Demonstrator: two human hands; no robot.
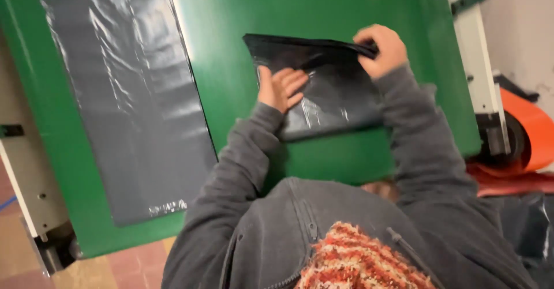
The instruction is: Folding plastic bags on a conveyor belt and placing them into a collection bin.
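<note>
A folded black plastic bag [332, 93] lies on the green table [323, 12]. My left hand [281, 87] rests flat on the bag's left part, fingers apart. At the bag's upper right corner, my right hand [382, 49] pinches the top edge. Both arms wear grey sleeves. A second, long grey-black plastic sheet [130, 98] lies flat on the left part of the table, apart from both hands.
A grey hooded top and a red-and-white knitted piece [358, 260] fill the bottom of the view. An orange roll [534, 130] and a white machine frame [485, 87] stand at the right. A white frame [29, 173] and tiled floor [124, 263] lie at lower left.
</note>
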